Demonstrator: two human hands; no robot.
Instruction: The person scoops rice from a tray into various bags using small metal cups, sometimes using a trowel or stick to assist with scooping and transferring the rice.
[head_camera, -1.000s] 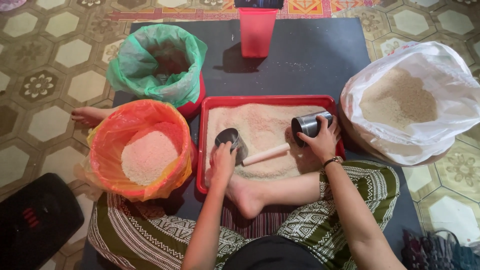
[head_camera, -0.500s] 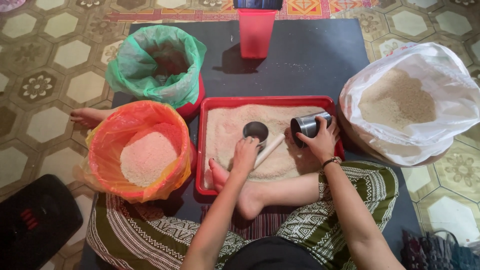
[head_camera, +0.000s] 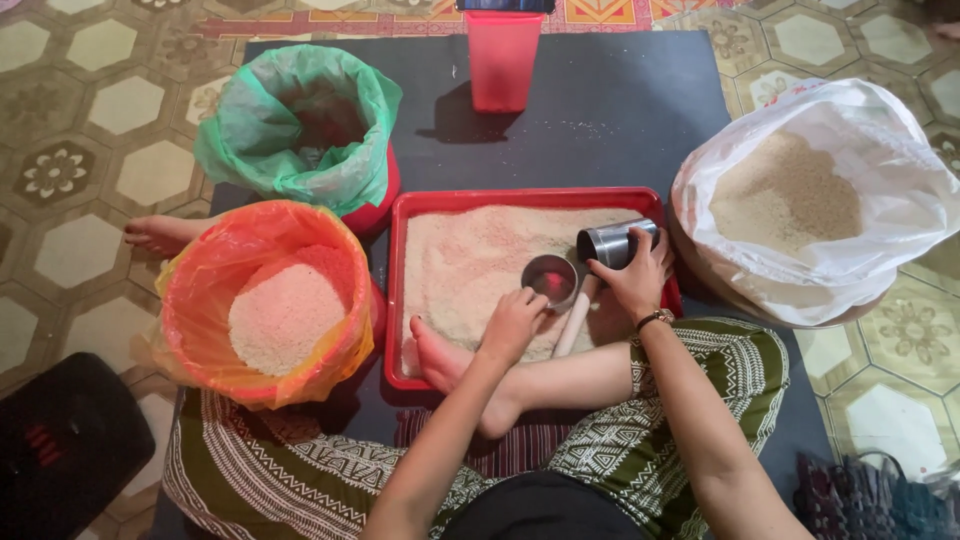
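A red tray (head_camera: 420, 205) spread with pale rice lies on a dark mat in front of me. My right hand (head_camera: 632, 280) grips a shiny metal cup (head_camera: 612, 243), tipped on its side over the tray's right part. My left hand (head_camera: 512, 325) rests on the rice and touches a small round metal scoop (head_camera: 550, 279) with a pale wooden handle (head_camera: 572, 325) that lies in the tray. My bare foot (head_camera: 440, 360) rests on the tray's near edge.
An orange-lined bucket (head_camera: 200, 300) of rice stands left of the tray. A green-lined red bucket (head_camera: 300, 130) sits behind it. A red plastic cup (head_camera: 498, 58) stands at the mat's far edge. A white sack (head_camera: 880, 250) of rice is at right. A black object (head_camera: 60, 450) lies at lower left.
My left hand has slid the scoop to the right across the rice, closer to the metal cup. The right hand and cup have stayed in place.
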